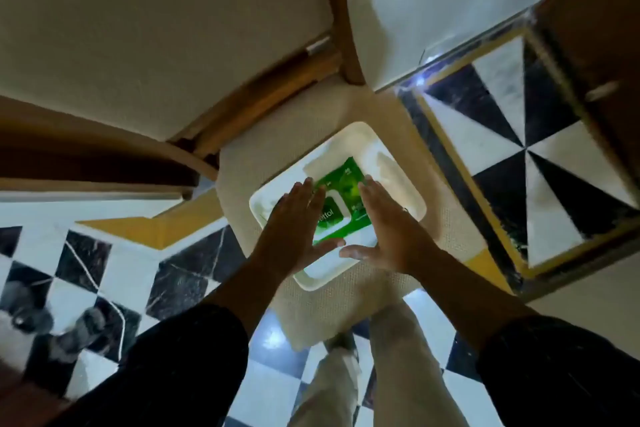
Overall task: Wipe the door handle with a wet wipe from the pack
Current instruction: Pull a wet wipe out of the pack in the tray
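A green wet-wipe pack (341,198) with a white lid flap lies flat in a white square tray (398,180) on a cream woven stool (242,170). My left hand (294,229) hovers over the pack's left side, fingers spread and flat. Over the pack's right side is my right hand (388,229), also flat with its fingers apart. Neither hand grips anything. The two thumbs nearly meet at the pack's near edge. No door handle can be made out.
Black-and-white checkered floor tiles (526,149) with yellow borders surround the stool. A wooden door frame (343,10) and cream walls rise behind it. A brown door (595,31) stands at the right. Dark sandals (79,326) lie on the floor at lower left.
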A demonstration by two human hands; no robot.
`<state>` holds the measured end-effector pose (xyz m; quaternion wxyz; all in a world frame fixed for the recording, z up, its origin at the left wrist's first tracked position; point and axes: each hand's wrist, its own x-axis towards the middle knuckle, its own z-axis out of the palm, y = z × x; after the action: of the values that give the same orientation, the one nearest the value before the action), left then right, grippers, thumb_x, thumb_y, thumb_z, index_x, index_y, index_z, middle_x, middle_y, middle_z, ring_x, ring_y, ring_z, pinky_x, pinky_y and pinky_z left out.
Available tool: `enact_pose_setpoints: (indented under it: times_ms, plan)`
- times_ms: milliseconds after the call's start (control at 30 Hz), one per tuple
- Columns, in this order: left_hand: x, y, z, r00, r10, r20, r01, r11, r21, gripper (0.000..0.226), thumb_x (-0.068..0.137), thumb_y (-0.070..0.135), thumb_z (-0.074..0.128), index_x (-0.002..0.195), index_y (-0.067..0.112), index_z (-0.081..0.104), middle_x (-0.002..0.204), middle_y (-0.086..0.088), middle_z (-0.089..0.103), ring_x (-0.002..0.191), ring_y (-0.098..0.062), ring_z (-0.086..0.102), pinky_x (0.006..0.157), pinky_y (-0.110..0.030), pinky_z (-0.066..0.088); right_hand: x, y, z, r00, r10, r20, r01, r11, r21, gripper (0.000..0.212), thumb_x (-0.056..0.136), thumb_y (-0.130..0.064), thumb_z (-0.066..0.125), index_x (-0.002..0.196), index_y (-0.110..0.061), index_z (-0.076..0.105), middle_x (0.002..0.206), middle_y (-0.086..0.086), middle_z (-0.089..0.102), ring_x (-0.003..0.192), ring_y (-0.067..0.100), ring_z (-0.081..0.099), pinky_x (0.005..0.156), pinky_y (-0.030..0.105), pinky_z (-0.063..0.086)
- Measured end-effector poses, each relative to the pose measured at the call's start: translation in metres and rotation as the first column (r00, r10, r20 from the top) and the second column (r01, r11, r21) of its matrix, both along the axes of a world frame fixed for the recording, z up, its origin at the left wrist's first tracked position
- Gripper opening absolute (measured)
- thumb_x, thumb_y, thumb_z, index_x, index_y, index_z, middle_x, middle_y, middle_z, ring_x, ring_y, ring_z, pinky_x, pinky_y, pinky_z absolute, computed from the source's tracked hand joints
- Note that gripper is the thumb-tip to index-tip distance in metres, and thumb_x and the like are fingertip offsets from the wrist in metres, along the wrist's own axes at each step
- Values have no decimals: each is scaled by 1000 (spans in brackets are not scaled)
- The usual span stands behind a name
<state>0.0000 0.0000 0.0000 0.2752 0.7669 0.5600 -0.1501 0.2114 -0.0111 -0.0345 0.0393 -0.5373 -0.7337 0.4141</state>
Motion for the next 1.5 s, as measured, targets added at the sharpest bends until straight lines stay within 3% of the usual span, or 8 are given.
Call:
enact_pose_setpoints:
  times_ms: [233, 567, 733, 867, 1033, 1300, 1433, 1500]
  plan:
    - [6, 4, -41, 994, -98, 37, 94, 990, 107, 89, 87, 61, 52, 150, 3, 31, 159, -26, 29, 149, -44, 24, 118, -55, 29, -13, 0, -32, 976, 109, 189, -125, 989, 76, 127, 62, -92, 37, 152, -8, 7, 163, 14, 4, 149, 25, -2, 113, 38, -7]
    - [2, 9, -44, 990, -119, 78, 115, 992, 55, 79, 96, 57, 30, 153, 2, 25, 162, -27, 21, 151, -43, 18, 123, -52, 24, -15, 0, -36, 958, 150, 245, -181, 977, 109, 131, 60, -91, 41, 151, -1, 11, 162, 19, 6, 149, 30, -1, 119, 44, 1]
    - [-3, 23, -24, 947, 69, 313, -75, 997, 7, 59, 99, 35, 46, 147, 0, 38, 153, -24, 42, 144, -36, 38, 117, -54, 37, -14, -1, -32, 949, 168, 268, -206, 971, 120, 128, 63, -88, 43, 151, 0, 10, 161, 21, 4, 149, 32, 0, 121, 49, 7]
    - [-16, 53, -8, 927, 247, 282, -236, 969, -75, 67, 96, 51, 30, 154, 16, 27, 163, -12, 29, 151, -26, 25, 122, -50, 26, -23, 0, -16, 982, 41, 184, -62, 992, 106, 103, 77, -74, 48, 149, -4, 22, 160, 23, 13, 148, 36, 9, 118, 55, 17]
    - [-30, 63, -10, 966, 207, 157, -206, 978, -25, 67, 100, 53, 28, 157, 21, 15, 167, -10, 15, 155, -26, 8, 123, -47, 13, -61, 0, -2, 973, -208, 105, 170, 942, 289, 42, 84, -47, 60, 105, -10, 63, 128, 20, 57, 120, 37, 50, 94, 52, 46]
    - [-12, 50, -4, 973, 186, 139, -185, 983, -21, 64, 102, 48, 33, 156, 18, 18, 167, -17, 12, 154, -32, 10, 121, -50, 15, -84, 11, -3, 931, -267, 251, 199, 943, 265, 13, 88, -18, 61, 97, -9, 64, 108, 13, 60, 100, 32, 57, 75, 42, 53]
    - [-12, 50, -3, 964, 211, 161, -213, 977, -10, 64, 102, 48, 32, 156, 17, 17, 166, -16, 14, 154, -30, 8, 121, -48, 15, -70, 11, -4, 969, -217, 120, 181, 948, 260, 7, 90, -10, 57, 94, -4, 60, 104, 12, 60, 91, 29, 60, 70, 44, 56]
    - [-15, 51, -2, 964, 212, 161, -215, 977, 1, 65, 102, 49, 30, 156, 16, 18, 166, -16, 16, 154, -31, 9, 121, -47, 15, -62, 8, -5, 955, -294, -38, 294, 920, 260, 8, 92, -10, 55, 93, -3, 56, 100, 15, 59, 82, 30, 62, 66, 43, 57]
